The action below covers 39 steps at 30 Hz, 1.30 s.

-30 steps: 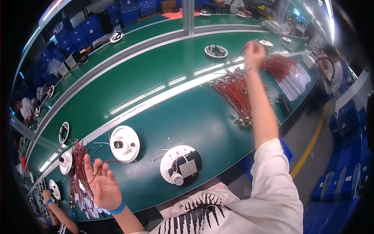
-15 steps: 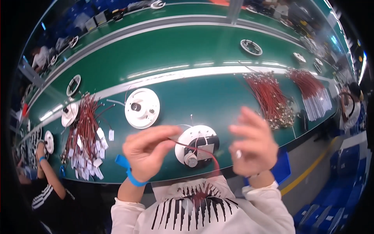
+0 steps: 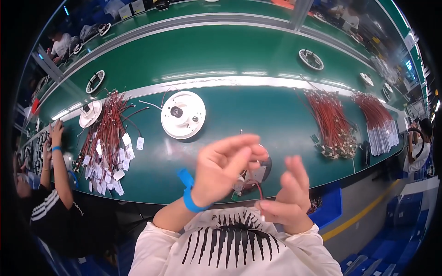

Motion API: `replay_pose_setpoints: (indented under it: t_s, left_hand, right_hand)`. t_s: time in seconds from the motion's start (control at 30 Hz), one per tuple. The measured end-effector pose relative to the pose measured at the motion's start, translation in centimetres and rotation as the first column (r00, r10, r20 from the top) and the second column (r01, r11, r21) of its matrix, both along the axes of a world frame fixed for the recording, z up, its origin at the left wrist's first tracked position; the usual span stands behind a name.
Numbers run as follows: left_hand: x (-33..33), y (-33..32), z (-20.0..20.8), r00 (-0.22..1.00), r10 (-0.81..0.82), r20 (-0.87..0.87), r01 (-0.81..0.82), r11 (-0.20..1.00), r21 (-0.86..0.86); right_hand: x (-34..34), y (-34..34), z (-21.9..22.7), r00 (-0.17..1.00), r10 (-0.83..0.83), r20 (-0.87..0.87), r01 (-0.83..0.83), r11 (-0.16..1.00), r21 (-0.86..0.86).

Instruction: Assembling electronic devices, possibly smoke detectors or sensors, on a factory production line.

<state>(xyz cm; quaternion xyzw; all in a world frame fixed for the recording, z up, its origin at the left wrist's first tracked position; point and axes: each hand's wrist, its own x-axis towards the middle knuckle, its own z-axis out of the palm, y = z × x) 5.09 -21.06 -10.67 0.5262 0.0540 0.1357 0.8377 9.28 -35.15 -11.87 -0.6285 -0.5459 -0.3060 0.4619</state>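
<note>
A round white fixture with a dark block and a grey boxy part (image 3: 258, 173) lies at the near edge of the bench, mostly covered by my hands. My left hand (image 3: 221, 168), with a blue wristband, is over its left side. Its thumb and fingers are drawn together; what they pinch is hidden. A thin dark red wire (image 3: 259, 187) curves from the fixture to my right hand (image 3: 289, 200). The right thumb closes on the wire near its end, where a small white tip shows below; the index finger points up. Below my left fingers, a small green piece (image 3: 236, 196) shows.
Another white round fixture (image 3: 183, 115) lies left of centre. Bundles of red wires lie at left, with white tags (image 3: 108, 165), and at right, with green boards (image 3: 338, 149). A black tool (image 3: 366, 153) lies beside them. A co-worker's arm (image 3: 60, 170) reaches in at far left.
My left hand has moved right, over the fixture. My right hand has come lower and now has the wire. The view has shifted, and the co-worker's hands reach farther up the bench.
</note>
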Motion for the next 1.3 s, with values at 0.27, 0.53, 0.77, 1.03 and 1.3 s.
replay_pose_setpoints:
  t_s: [0.27,0.53,0.77,1.03,1.3]
  left_hand:
    - [-0.6,-0.6,-1.4,0.987,-0.019,0.163,-0.091,0.762,0.641]
    - [-2.3,-2.0,-2.4,0.974,-0.061,0.219,-0.125,0.663,0.738]
    - [-2.7,-1.1,-2.4,0.961,-0.227,0.156,0.033,0.656,0.754]
    - [0.0,2.5,0.0,0.940,-0.028,0.339,-0.245,0.635,0.732]
    - [2.0,1.9,-1.6,0.873,-0.093,0.479,-0.387,0.467,0.795]
  right_hand:
    - [1.2,0.6,2.2,0.922,0.276,-0.272,-0.275,0.961,0.042]
    - [0.4,-0.3,4.6,0.620,0.438,-0.651,-0.100,0.867,0.488]
    - [1.4,-3.1,4.9,0.791,0.379,-0.481,-0.249,0.917,0.312]
    - [2.9,-2.0,4.2,0.788,0.084,-0.610,-0.197,0.973,-0.120]
    - [3.9,0.2,1.5,0.809,-0.021,-0.587,-0.244,0.897,-0.368]
